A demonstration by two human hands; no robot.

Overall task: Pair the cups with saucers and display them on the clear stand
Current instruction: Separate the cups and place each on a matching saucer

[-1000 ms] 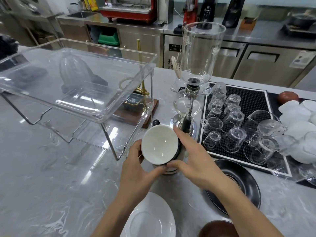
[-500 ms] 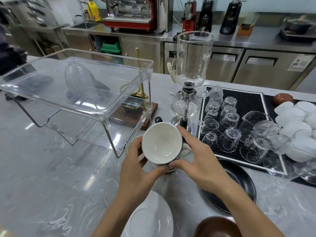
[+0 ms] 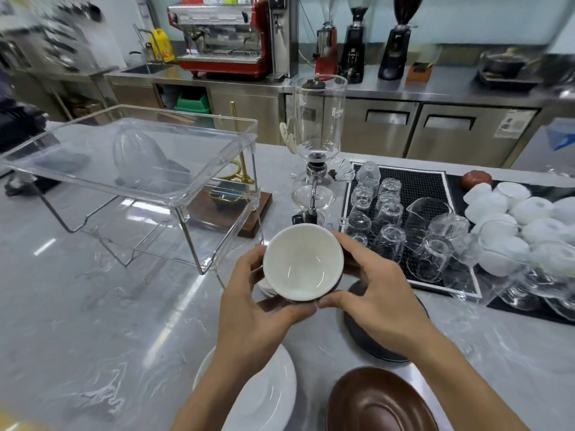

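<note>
A cup [image 3: 303, 261], white inside and dark outside, is held above the counter, tilted toward me. My left hand [image 3: 252, 303] grips its left and lower side; my right hand [image 3: 373, 293] grips its right side. A small white saucer [image 3: 264, 286] shows just under the cup's left edge. A black saucer [image 3: 370, 343] lies beneath my right hand. A white saucer [image 3: 267, 396] and a brown saucer [image 3: 376, 402] sit near the front edge. The clear stand [image 3: 137, 169] rises at the left on a wire frame, nothing on its top tray.
A glass siphon brewer [image 3: 317, 144] stands right behind the cup. A black mat [image 3: 426, 181] holds several upturned glasses, with white cups [image 3: 504, 213] piled at the far right. A wooden base with a brass stand [image 3: 239, 172] sits behind the clear stand.
Both hands have kept hold of the cup and brought it slightly nearer and lower in view, tilting it more toward me. The camera has tipped up, showing more of the back counter.
</note>
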